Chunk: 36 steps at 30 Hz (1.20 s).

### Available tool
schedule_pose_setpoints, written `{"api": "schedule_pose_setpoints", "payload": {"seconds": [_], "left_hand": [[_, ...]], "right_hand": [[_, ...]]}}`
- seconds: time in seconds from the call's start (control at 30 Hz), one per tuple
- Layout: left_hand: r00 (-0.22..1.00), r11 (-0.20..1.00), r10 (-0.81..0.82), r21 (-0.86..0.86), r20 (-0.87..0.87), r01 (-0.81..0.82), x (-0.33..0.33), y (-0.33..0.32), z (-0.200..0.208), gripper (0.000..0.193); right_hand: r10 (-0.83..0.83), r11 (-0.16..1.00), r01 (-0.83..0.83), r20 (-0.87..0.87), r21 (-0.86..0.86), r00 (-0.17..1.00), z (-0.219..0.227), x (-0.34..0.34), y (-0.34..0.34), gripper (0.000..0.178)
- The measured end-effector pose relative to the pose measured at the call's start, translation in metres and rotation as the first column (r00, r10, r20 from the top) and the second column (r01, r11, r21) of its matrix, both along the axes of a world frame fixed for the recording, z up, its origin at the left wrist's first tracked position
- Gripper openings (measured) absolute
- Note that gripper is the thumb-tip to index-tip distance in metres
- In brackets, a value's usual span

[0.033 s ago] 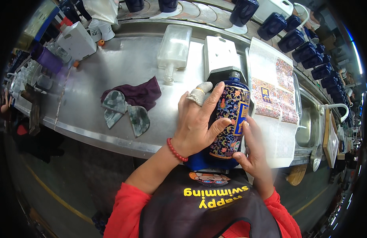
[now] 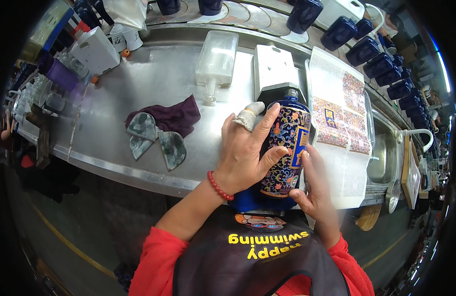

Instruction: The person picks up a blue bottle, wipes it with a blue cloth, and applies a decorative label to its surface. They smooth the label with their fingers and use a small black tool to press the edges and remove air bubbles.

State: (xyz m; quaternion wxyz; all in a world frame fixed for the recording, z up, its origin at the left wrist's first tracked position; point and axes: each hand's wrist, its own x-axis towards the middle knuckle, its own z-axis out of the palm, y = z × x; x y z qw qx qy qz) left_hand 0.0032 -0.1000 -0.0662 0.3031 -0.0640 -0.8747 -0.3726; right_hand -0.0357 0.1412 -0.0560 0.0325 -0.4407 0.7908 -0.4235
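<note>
A dark blue bottle (image 2: 285,148) with a colourful flower pattern and a blue-and-gold panel leans back in front of me, its open neck pointing away. My left hand (image 2: 245,155) holds its left side, with the thumb laid across the patterned front and the index finger along the upper edge. Cloth wraps one finger of that hand, and a red bead bracelet circles the wrist. On the lower right side, my right hand (image 2: 314,185) grips the bottle, thumb near the base; its other fingers are partly hidden. Blue material (image 2: 257,203) lies under the bottle's base.
Patterned transfer sheets (image 2: 339,123) lie to the right, beside a metal sink (image 2: 384,160). A clear bottle (image 2: 217,59), a white block (image 2: 275,66), a purple cloth (image 2: 176,116) and green-grey scraper pieces (image 2: 172,149) rest on the metal table. Several blue bottles (image 2: 362,50) line the far side.
</note>
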Motion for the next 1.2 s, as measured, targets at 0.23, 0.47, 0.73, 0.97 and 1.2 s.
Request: {"api": "schedule_pose_setpoints", "payload": {"seconds": [0.23,0.47,0.73,0.97,1.2], "left_hand": [[0.998,0.999,0.042,-0.022,0.04,-0.041,0.001,0.001,0.0,0.074],[0.999,0.997,0.018,0.073,-0.04,-0.015,0.004,0.003,-0.004,0.071],[0.982,0.975,-0.162,0.139,-0.101,0.175,0.006,-0.008,-0.017,0.08],[0.955,0.955,-0.295,0.049,0.019,0.294,0.019,-0.016,-0.029,0.105],[0.94,0.94,-0.34,0.017,-0.003,0.34,0.016,-0.021,-0.027,0.108]], "right_hand": [[-0.005,1.0,0.005,-0.003,0.007,1.0,0.0,0.001,0.0,0.077],[-0.003,0.999,0.004,-0.031,0.044,1.0,0.003,0.002,0.0,0.077],[-0.037,0.999,0.036,0.043,0.011,0.998,-0.004,0.001,0.002,0.078],[-0.037,0.998,0.041,0.112,-0.041,0.993,0.0,0.002,-0.001,0.076],[0.009,0.999,-0.004,0.1,-0.052,0.995,0.0,-0.001,0.0,0.083]]}}
